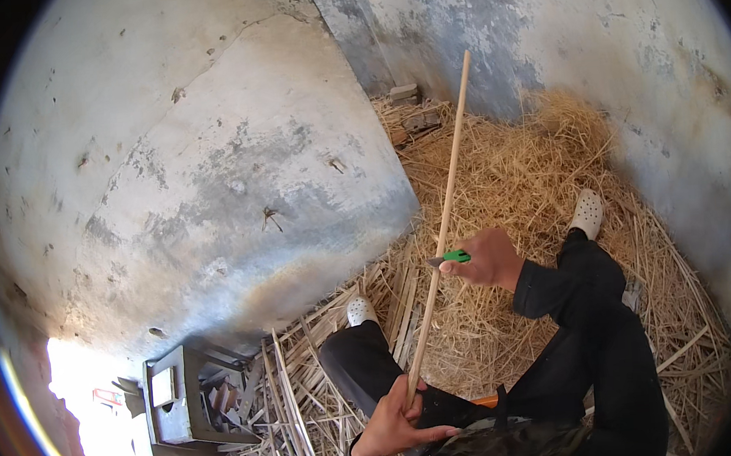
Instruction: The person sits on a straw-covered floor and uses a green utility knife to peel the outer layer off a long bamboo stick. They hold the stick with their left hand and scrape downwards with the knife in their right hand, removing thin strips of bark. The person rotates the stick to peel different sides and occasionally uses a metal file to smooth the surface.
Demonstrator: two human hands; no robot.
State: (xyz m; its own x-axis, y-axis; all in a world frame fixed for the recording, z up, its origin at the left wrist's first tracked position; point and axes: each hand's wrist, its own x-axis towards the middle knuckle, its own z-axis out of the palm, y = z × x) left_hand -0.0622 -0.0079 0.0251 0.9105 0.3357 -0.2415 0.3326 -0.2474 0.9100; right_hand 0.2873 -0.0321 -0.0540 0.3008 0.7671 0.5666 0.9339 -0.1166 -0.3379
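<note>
A long, pale wooden stick (455, 150) slants from my lap up toward the far wall. Its near part is gripped by my left hand (396, 421), fingers wrapped around it and thumb stretched out to the side. My right hand (488, 259) is closed on a green-handled utility knife (456, 257). The knife's dark blade lies across the stick about midway along its length and appears to touch it. Much of the handle is hidden inside my fist.
Loose straw and shavings (506, 176) cover the floor between my spread legs. Long split strips (289, 411) lie at the left, beside worn wooden furniture (170, 403). A stained plaster wall (209, 171) stands close on the left. Small blocks (404, 92) sit in the far corner.
</note>
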